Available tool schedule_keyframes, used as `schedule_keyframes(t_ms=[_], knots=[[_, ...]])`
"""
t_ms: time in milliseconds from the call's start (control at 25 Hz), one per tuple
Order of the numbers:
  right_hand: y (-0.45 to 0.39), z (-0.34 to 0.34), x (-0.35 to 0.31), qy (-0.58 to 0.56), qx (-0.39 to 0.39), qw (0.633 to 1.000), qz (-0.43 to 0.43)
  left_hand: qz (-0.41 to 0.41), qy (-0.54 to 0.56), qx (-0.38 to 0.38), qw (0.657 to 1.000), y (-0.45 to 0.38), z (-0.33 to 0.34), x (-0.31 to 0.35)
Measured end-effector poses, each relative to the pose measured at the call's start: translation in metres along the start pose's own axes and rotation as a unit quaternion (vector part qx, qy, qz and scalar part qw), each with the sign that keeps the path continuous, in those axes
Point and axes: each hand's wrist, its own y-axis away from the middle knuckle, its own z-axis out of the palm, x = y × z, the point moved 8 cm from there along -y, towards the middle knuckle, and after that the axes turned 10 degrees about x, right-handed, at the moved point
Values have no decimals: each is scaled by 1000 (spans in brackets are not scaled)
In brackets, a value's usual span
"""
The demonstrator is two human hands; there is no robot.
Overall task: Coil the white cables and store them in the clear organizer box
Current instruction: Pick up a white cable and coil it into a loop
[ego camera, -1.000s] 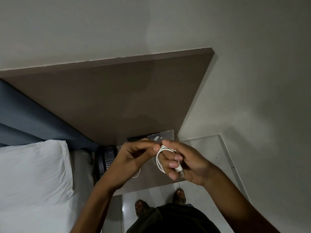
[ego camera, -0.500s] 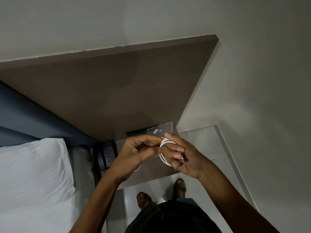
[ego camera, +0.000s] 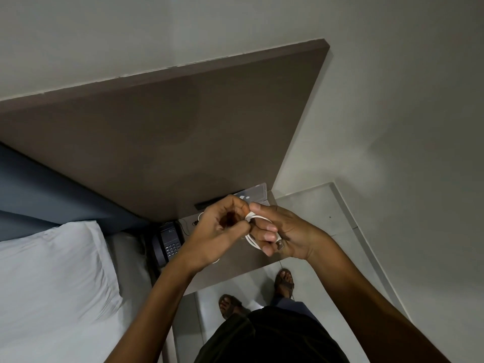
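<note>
Head view, looking steeply down: both hands work above a brown bedside table (ego camera: pixel 235 263). White cable (ego camera: pixel 253 233) sits looped around the fingers of the right hand (ego camera: pixel 284 233), well above the table top. The coil forms an elongated oval; its long axis runs from the fingertips near the left hand down toward the right palm. A metal plug end (ego camera: pixel 279 244) projects from the lower end of the coil, pointing toward the person's body. Right hand is half curled, fingers threaded through the loops and thumb across the top. Left hand (ego camera: pixel 222 231) is nearly closed, thumb and forefinger pinching the cable at the upper end of the coil. Clear organizer box (ego camera: pixel 255 192) rests at the back edge of the table, against the headboard panel, partly hidden by the hands. A dark telephone (ego camera: pixel 167 242) sits at the table's left side.
</note>
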Motion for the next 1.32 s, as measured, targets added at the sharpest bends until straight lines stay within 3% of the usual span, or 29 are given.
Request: schedule_keyframes(t_ms=[200,520,720,880,1120,1320], knots=[[-12,-5,10,29,14,999,-8,-8,-17,22,1000,4,-11,-8],[-25,-15,28,30,70,997,-17,-44,-33,-25,998,10,-27,-27],[-23,-12,34,-1,65,998,-13,-105,41,-92,989,15,-29,-41],[-22,-14,45,-12,73,997,-13,-108,28,-131,985,18,-25,-52],[-22,-12,57,-48,79,996,-22,-94,29,-137,986,20,-25,-61],[-18,-5,53,-37,54,997,-35,-115,107,-137,978,25,-23,-67]])
